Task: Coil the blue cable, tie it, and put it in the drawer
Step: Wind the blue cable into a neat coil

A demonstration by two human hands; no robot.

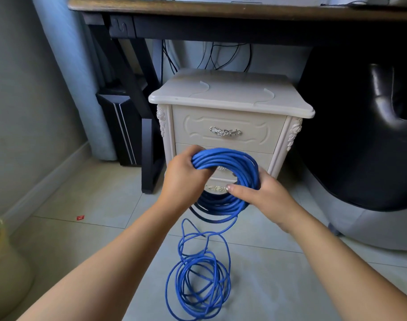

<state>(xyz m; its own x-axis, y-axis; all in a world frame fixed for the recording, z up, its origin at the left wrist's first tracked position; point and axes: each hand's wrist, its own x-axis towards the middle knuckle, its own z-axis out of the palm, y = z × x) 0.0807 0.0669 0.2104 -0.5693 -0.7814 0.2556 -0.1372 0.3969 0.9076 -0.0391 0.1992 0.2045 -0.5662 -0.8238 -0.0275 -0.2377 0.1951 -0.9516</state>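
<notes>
A blue cable [223, 158] is partly wound into a thick ring held upright in front of me. My left hand [186, 174] grips the ring's upper left side. My right hand [265, 195] holds its lower right side, thumb lying across the strands. From the ring's bottom a loose strand drops to a messy pile of blue loops [198, 281] on the tiled floor between my forearms. Behind the ring stands a cream bedside cabinet [230, 98]; its top drawer [225, 132] with a silver handle is closed, and the lower drawers are partly hidden by the coil.
A dark wooden desk [221, 8] overhangs the cabinet, its black leg [149, 156] to the left. A black chair [371, 135] fills the right side. A pale bin [3, 262] stands at the lower left, and a small red scrap [80, 218] lies on the floor.
</notes>
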